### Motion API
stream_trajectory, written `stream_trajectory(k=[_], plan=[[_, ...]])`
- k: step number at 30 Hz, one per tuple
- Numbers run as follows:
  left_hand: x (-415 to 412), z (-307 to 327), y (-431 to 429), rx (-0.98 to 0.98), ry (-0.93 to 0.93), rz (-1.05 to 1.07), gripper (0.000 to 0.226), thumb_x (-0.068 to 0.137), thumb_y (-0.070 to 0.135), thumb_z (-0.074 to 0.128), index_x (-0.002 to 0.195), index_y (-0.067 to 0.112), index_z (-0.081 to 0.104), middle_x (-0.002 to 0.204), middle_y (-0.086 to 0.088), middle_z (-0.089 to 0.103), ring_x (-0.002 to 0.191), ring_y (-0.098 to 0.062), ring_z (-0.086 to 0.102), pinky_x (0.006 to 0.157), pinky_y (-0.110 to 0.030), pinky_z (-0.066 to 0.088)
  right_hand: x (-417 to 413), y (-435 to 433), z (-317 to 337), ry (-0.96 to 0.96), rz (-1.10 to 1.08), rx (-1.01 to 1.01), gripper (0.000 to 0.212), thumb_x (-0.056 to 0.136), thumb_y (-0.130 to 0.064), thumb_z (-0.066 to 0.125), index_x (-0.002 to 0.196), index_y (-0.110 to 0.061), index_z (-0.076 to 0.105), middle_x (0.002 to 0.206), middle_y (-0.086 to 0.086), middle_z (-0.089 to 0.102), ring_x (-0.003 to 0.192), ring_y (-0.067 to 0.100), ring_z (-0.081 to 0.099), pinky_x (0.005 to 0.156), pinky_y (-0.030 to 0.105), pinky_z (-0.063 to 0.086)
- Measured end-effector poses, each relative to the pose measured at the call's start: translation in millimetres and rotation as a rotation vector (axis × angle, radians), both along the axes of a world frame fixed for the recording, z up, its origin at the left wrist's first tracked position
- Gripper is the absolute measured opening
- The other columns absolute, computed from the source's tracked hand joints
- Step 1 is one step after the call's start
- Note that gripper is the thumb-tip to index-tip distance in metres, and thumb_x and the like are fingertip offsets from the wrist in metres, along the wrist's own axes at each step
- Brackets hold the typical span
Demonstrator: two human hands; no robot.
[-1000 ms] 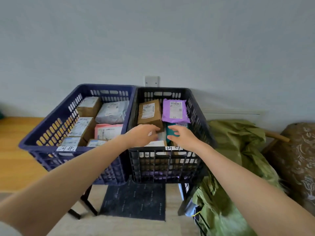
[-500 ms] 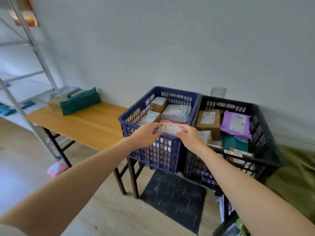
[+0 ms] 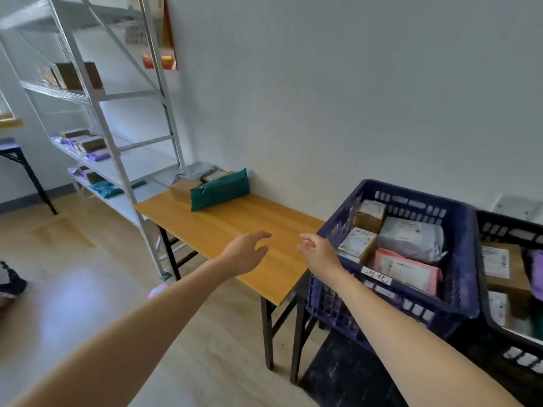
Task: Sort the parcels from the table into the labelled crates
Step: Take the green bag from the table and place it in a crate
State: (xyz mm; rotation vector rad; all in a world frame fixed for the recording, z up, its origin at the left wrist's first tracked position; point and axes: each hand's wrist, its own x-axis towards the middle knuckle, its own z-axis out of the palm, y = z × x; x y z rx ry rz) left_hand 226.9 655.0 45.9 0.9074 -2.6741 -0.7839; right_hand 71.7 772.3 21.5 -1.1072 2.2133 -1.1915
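My left hand (image 3: 245,254) and my right hand (image 3: 318,254) hover over the near end of the wooden table (image 3: 235,227), both with loose fingers and nothing in them. At the table's far end lie a green soft parcel (image 3: 219,190), a brown box (image 3: 183,189) and a grey bag (image 3: 195,171). Right of the table stands the blue crate (image 3: 458,259) with a handwritten label (image 3: 376,276); it holds several boxes, a grey bag and a pink parcel (image 3: 407,270). The black crate (image 3: 499,227) sits at the far right, partly cut off.
A white metal shelf rack (image 3: 111,136) with several packages stands at the left behind the table. A dark mat (image 3: 346,374) lies on the floor under the crates. Something pink (image 3: 158,289) lies on the floor by the table leg.
My view swung left from the crates to the table. The pink parcel I held over the blue crate now lies in it, and both hands have moved left, holding nothing.
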Motion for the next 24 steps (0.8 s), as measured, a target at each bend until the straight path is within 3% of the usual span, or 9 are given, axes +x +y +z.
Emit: stream_trajectory(k=[14, 24], plan=[[78.6, -13.5, -245.4, 0.055, -0.071, 0.066, 0.042, 0.101, 0.022, 0.046, 0.142, 0.020, 0.043, 0.145, -0.005, 0.046, 0.132, -0.023, 0.044, 0.102, -0.030, 0.037, 69.0, -240.4, -20.6, -0.023, -0.022, -0.011, 0.033, 0.099, -0.018, 0.051, 0.132, -0.014, 0.053, 0.135, 0.009, 0.053, 0.115, 0.020, 0.057, 0.080, 0.027, 0.045], [64.6, -52.1, -372.4, 0.114, -0.078, 0.097, 0.041, 0.101, 0.025, 0.046, 0.142, 0.024, 0.043, 0.144, -0.003, 0.046, 0.131, -0.022, 0.045, 0.092, -0.023, 0.036, 47.2, -378.6, -50.5, -0.019, -0.006, 0.032, 0.033, 0.098, -0.019, 0.052, 0.131, -0.015, 0.053, 0.133, 0.008, 0.054, 0.112, 0.018, 0.056, 0.077, 0.023, 0.041]])
